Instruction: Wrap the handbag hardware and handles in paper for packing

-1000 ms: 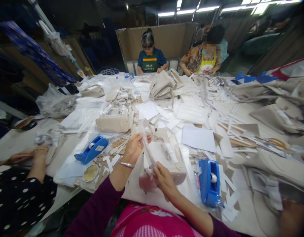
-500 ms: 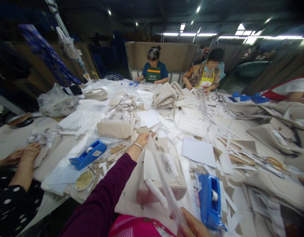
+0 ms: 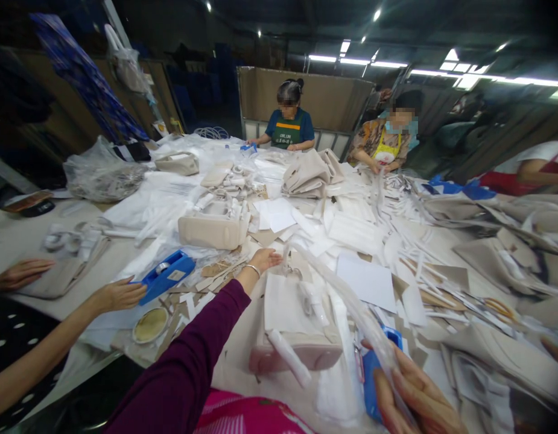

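Observation:
A long clear plastic strip [image 3: 351,295] arches over a beige handbag [image 3: 283,307] in front of me. My right hand [image 3: 409,392], low on the right, is closed around the strip's near end. The far end curls down close to my left hand [image 3: 266,259], whose fingers stretch out over the bag's top edge, apart from the strip as far as I can see. White wrapping [image 3: 290,358] covers a strap lying across the bag's front. A blue tape dispenser [image 3: 371,380] sits partly hidden behind my right hand.
At left, a co-worker's hand [image 3: 120,295] reaches to another blue tape dispenser [image 3: 170,274], near a round tin [image 3: 151,324]. Another wrapped bag [image 3: 210,232] stands beyond. Orange-handled scissors [image 3: 498,308] and paper scraps lie right. Several people work around the table.
My right hand has moved right and up with the strip, which now bows outward. My left hand's fingers have come off its far end. The co-worker's hand has reached to the left dispenser.

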### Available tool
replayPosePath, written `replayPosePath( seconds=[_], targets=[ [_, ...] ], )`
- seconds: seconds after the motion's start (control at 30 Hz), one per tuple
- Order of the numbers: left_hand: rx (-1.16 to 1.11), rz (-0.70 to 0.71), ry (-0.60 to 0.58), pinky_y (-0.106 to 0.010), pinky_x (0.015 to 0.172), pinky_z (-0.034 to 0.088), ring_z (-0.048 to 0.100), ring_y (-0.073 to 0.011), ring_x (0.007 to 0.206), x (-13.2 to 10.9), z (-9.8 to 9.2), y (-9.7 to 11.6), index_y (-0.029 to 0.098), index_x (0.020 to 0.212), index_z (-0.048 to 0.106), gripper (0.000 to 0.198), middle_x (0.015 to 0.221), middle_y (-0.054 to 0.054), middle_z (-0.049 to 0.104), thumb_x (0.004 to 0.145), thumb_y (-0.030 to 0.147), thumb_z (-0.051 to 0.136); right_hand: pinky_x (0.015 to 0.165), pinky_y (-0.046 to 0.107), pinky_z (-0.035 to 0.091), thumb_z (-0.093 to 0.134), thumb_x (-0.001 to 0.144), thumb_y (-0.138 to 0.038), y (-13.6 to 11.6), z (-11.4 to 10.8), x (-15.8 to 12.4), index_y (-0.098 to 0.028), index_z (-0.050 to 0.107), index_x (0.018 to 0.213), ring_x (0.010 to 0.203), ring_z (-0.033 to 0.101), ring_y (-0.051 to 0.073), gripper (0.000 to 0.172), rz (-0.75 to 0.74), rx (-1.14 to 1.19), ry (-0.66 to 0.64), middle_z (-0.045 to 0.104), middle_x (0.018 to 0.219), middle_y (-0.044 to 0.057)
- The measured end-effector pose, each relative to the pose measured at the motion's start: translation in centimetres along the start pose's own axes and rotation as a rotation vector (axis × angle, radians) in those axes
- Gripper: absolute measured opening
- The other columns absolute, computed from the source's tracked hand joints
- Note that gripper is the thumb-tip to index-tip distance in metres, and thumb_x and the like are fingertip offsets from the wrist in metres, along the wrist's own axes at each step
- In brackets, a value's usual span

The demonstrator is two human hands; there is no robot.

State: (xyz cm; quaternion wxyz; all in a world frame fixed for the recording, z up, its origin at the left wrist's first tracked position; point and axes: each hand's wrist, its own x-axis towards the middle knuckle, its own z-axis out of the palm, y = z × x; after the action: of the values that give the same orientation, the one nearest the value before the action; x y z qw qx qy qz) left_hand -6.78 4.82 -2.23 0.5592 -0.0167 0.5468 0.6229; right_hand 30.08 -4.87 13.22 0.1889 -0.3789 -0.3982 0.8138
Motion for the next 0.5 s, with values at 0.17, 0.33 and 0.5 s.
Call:
replayPosePath(
  seconds=[0.17,0.33,0.5],
  targets=[
    [0.106,0.074,-0.151,-0.028,0.064,0.050,0.062,-0.0165,0.061,-7.2,0.5,-2.4,0.004,0.087,0.063,0.013,0.070,-0.012,0.066,0.079,0.012,0.056,0.029,0.012,0.016,0.050,0.086,-0.046,-1.2,1.8,2.7,-0.018,0.042,0.119,0.032,0.014,0.000,0.044,-0.097,-0.046,-0.055,0.053,0.052,-0.004],
    [0.252,0.133,-0.640,-0.029,0.074,0.048,0.063,-0.0178,0.077,-16.7,2.5,-6.2,0.011,0.092,0.069,0.029,0.089,-0.014,0.068,0.080,0.037,0.061,0.027,0.014,0.017,0.050,0.083,-0.054,1.6,3.2,8.0,-0.016,0.050,0.099,0.033,0.022,0.002,0.042,-0.159,-0.151,-0.058,0.055,0.059,-0.002],
    [0.242,0.262,-0.441,-0.022,0.045,0.035,0.042,-0.0068,0.037,-18.7,3.0,-7.7,0.011,0.083,0.070,0.029,0.055,-0.002,0.059,0.074,0.038,0.067,0.034,0.016,0.018,0.045,0.085,-0.055,5.2,4.4,12.9,-0.013,0.054,0.081,0.035,0.026,0.002,0.043,-0.254,-0.225,-0.103,0.053,0.055,-0.001]
  ],
)
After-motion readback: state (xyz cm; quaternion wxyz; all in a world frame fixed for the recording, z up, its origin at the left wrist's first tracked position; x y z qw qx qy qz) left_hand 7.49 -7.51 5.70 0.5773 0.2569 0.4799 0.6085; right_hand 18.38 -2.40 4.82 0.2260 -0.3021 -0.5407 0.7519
